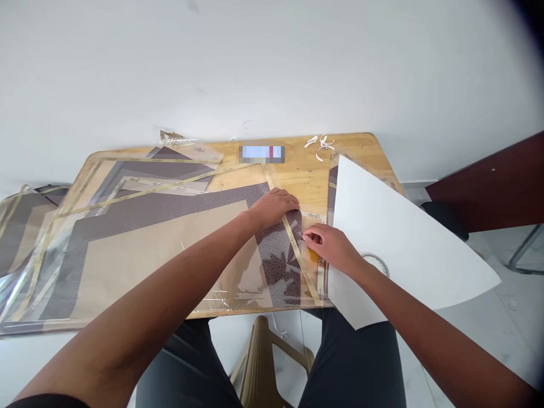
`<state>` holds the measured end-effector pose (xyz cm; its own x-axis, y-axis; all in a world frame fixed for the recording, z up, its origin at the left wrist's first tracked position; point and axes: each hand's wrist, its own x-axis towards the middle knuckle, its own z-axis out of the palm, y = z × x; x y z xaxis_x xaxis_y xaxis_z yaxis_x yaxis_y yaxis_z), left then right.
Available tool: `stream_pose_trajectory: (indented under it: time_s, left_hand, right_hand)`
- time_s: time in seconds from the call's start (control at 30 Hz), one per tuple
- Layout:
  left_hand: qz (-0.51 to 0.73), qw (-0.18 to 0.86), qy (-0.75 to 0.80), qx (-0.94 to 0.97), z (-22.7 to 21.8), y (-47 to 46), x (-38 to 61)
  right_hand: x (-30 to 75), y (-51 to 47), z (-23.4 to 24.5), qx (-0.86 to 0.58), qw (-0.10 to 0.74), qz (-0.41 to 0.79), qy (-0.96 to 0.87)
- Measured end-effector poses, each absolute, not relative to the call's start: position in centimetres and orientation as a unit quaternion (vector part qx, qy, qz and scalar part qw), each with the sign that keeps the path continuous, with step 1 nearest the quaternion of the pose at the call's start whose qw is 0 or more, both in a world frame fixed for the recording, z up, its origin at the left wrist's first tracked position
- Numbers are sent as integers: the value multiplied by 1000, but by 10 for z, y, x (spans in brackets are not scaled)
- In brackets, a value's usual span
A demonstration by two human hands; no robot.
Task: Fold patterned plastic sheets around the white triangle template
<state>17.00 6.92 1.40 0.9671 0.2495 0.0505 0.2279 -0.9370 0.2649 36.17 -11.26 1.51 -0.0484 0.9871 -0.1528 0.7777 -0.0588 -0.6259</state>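
A beige wrapping sheet [170, 255] with a dark patterned border and clear film over it covers the left and middle of the table. My left hand [274, 208] lies palm down on its upper right part, fingers together and spread flat over the dark border, thumb hidden. Close by on the right, my right hand [326, 242] has its thumb and fingers pinched at the right edge of the wrapping sheet. Under my right forearm rests a large white sheet of paper [403, 238], reaching past the table's right edge.
The wooden table [297, 181] stands against a white wall. A pixelated phone-like object [261, 154] and white paper scraps [322, 144] lie at its back. More wrapping sheets [164, 161] lie at back left; film hangs past the left edge. A beige chair [259, 362] is below.
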Motion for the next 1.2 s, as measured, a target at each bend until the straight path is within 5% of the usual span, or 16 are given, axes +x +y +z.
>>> stream_pose_trajectory:
  time_s: [0.27,0.53,0.77,1.2]
  left_hand:
    - [53,49,115,991,22,73,166]
    - [55,56,74,994,52,82,169]
    - [-10,105,81,991,57,86,182]
    - [-49,8,115,992,40,71,192]
  right_hand:
    - [355,-128,34,-636,187,516,-542]
    - [366,-96,8,-484,136,183,-845]
    - [346,-84,-7,-294,127,171,-932]
    - [332,-90,-16,-236,138,174,-946]
